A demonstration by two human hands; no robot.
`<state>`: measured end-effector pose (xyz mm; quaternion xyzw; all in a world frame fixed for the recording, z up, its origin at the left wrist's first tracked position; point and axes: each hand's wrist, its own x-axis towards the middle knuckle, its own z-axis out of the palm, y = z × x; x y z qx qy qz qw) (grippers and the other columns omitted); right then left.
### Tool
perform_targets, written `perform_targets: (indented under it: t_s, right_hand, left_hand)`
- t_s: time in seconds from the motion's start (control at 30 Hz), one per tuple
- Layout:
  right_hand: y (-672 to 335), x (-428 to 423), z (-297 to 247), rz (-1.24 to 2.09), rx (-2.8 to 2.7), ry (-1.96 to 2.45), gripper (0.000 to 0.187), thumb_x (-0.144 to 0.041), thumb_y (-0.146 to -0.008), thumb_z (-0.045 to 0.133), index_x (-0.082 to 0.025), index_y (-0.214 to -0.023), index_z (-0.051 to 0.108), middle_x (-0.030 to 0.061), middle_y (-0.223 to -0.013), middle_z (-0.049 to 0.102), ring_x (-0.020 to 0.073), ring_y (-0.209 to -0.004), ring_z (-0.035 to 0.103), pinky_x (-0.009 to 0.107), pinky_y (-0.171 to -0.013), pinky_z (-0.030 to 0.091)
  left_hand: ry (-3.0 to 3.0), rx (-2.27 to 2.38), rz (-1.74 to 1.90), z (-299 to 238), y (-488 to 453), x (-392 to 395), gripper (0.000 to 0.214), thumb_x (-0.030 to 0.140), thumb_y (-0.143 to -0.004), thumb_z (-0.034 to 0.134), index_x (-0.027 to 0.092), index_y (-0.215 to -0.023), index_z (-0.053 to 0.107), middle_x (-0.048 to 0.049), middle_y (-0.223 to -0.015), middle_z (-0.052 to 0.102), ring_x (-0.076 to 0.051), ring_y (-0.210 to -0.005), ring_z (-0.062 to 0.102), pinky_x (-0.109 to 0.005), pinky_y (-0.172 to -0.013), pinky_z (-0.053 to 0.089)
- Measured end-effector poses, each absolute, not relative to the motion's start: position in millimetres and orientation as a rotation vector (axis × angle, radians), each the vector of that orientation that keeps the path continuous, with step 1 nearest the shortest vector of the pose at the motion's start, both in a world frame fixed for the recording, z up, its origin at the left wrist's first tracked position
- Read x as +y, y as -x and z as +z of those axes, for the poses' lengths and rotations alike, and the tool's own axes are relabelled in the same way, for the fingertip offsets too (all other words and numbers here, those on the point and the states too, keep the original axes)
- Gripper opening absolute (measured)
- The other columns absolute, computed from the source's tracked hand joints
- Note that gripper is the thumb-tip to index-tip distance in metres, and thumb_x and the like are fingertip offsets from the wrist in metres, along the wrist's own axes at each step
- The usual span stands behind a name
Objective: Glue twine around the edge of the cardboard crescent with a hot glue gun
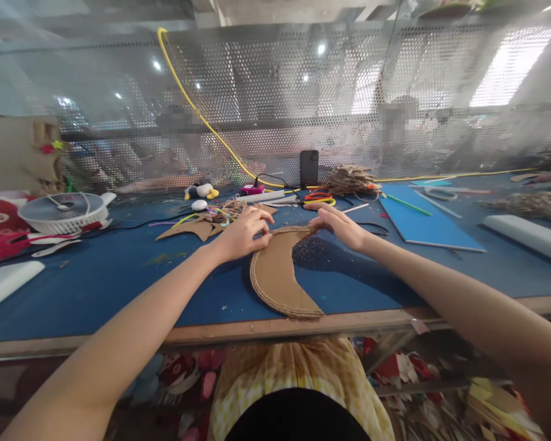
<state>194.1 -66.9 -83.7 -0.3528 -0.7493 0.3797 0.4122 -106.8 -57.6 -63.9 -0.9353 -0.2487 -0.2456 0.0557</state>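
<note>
A crescent-shaped piece of brown cardboard [278, 275] with twine glued along its edge lies on the blue table top [119, 275] in front of me. My left hand [243, 234] presses on its upper left part, fingers curled down onto the edge. My right hand [337, 223] rests at the crescent's upper right tip, fingers bent and pinching at the twine edge there. Both forearms reach in from the bottom corners.
Behind the hands lie cardboard cut-outs [197, 228], a twine bundle [349, 180], scissors with red and yellow handles [319, 198], a black phone [309, 168] and a blue sheet [422, 223]. A white fan [64, 211] sits far left. A perforated metal screen [275, 104] closes the back.
</note>
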Motion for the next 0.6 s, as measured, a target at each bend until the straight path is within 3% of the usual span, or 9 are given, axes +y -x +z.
perform_targets:
  t_s: [0.17, 0.3, 0.6]
  right_hand:
    - [-198.0, -63.2, -80.6, 0.933, -1.917, 0.88, 0.044, -0.032, -0.094, 0.046, -0.02, -0.137, 0.051, 0.0017, -0.084, 0.074, 0.0204, -0.086, 0.07, 0.039, -0.089, 0.052]
    - [-200.4, -62.5, -77.8, 0.89, -2.052, 0.794, 0.057, -0.018, -0.079, 0.059, -0.02, -0.135, 0.049, 0.0023, -0.092, 0.075, 0.0207, -0.088, 0.073, 0.037, -0.083, 0.055]
    - [-202.5, -56.7, -78.4, 0.811, -2.096, 0.822, 0.049, -0.028, -0.077, 0.073, -0.021, -0.124, 0.063, 0.004, -0.091, 0.077, 0.0214, -0.086, 0.075, 0.038, -0.081, 0.06]
  left_hand:
    - [2.822, -0.739, -0.755, -65.5, 107.2, -56.5, 0.024, 0.033, -0.098, 0.046, 0.018, -0.085, 0.06, -0.0111, -0.115, 0.064, -0.027, -0.113, 0.052, -0.048, -0.105, 0.041]
    - [2.823, -0.754, -0.742, -66.1, 108.1, -54.9, 0.024, 0.033, -0.098, 0.047, 0.019, -0.085, 0.06, -0.0105, -0.115, 0.064, -0.026, -0.113, 0.052, -0.047, -0.105, 0.041]
    - [2.816, -0.798, -0.692, -63.0, 111.2, -53.2, 0.026, 0.035, -0.098, 0.044, 0.019, -0.085, 0.059, -0.0108, -0.115, 0.065, -0.026, -0.111, 0.053, -0.046, -0.103, 0.042]
